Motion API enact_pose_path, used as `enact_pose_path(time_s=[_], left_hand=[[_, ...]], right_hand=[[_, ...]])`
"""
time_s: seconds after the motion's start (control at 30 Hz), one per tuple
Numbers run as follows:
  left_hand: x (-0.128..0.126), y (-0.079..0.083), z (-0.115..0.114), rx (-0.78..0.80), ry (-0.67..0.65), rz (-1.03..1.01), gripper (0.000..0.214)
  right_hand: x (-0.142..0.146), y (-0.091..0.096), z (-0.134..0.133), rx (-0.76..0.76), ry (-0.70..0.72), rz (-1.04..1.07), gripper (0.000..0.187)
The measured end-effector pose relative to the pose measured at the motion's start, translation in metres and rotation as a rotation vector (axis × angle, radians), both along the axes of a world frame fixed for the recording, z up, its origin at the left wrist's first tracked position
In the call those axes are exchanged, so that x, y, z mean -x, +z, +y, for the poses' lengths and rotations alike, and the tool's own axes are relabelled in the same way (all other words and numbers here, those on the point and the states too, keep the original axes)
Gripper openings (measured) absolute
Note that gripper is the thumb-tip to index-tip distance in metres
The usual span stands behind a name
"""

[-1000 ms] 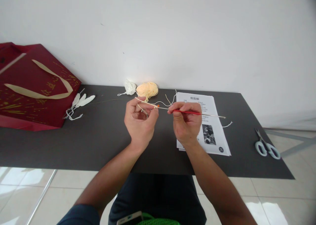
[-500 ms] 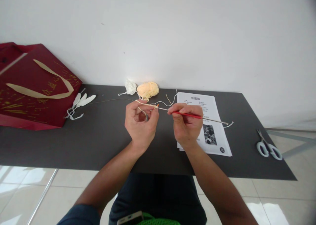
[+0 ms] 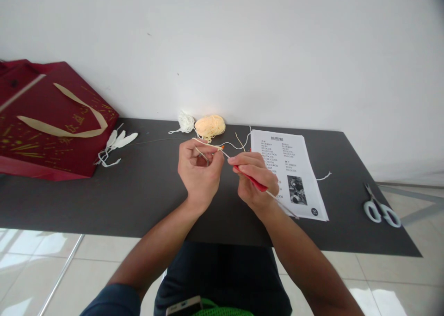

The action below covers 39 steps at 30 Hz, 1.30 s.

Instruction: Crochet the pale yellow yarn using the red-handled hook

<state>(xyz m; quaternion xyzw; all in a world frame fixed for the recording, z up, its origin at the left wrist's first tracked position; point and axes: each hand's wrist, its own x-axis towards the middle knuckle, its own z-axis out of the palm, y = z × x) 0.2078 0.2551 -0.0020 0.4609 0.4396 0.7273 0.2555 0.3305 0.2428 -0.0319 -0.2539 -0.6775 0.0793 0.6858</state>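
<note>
A crochet hook (image 3: 255,182) with a red grip and metal ends lies in my right hand (image 3: 258,179), which is closed around it. Its far metal tip reaches the fingertips of my left hand (image 3: 201,173). Those fingers pinch a small piece of cream yarn (image 3: 208,144), and a strand loops over the index finger. A tiny orange bit shows beside the pinch. Behind my hands, a ball of cream yarn (image 3: 210,125) rests by the wall, touching a smaller ball of white yarn (image 3: 186,122). The stitches at the hook tip are too small to make out.
Printed sheets (image 3: 307,168) lie partly beneath my right hand. Scissors (image 3: 380,209) sit near the right edge of the dark table (image 3: 145,205). On the left stand a red gift bag (image 3: 58,122) and white feather-like pieces (image 3: 121,140) with strings.
My right hand has turned, so the hook's rear end now points down toward me instead of out to the right. The left hand keeps its pinch on the yarn.
</note>
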Motion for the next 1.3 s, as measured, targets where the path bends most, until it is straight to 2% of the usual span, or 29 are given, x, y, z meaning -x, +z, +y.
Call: enact_pose_path(time_s=[0.07,0.13,0.2,0.3,0.4,0.5,0.63,0.8,1.0,1.1,1.2,1.3], left_hand=[[0.0,0.002,0.0,0.002,-0.007,-0.008,0.035],[0.0,0.001,0.001,0.009,-0.009,-0.012,0.035],[0.0,-0.001,0.002,0.014,-0.012,-0.014,0.036],[0.001,-0.006,0.005,0.01,-0.011,0.002,0.036],[0.001,-0.01,0.006,-0.003,0.009,0.042,0.036],[0.001,-0.01,0.005,-0.022,0.024,0.066,0.036],[0.001,-0.01,0.004,-0.021,0.042,0.089,0.035],[0.001,-0.007,0.006,-0.001,0.027,0.073,0.033],[0.002,-0.003,0.004,0.012,-0.033,-0.013,0.033],[0.003,-0.002,0.004,0.051,-0.095,-0.072,0.035],[0.004,-0.001,0.005,0.069,-0.132,-0.117,0.035],[0.005,-0.002,0.006,0.058,-0.136,-0.146,0.035]], right_hand=[[-0.003,-0.001,0.0,-0.026,0.039,-0.083,0.053],[-0.002,0.0,0.0,-0.012,0.064,-0.077,0.048],[0.003,0.003,0.0,0.077,0.051,0.089,0.037],[0.011,0.009,0.002,0.276,0.113,0.351,0.021],[0.014,0.011,0.005,0.405,0.187,0.515,0.019],[0.015,0.01,0.005,0.447,0.214,0.581,0.02],[0.016,0.012,0.002,0.405,0.175,0.537,0.019],[0.015,0.007,0.0,0.238,0.085,0.342,0.019],[0.002,-0.004,-0.002,0.051,0.031,-0.011,0.045],[-0.002,-0.007,-0.003,-0.053,0.034,-0.132,0.051],[0.002,-0.006,-0.003,-0.085,0.015,-0.096,0.049],[0.013,-0.003,-0.003,-0.001,0.029,0.087,0.044]])
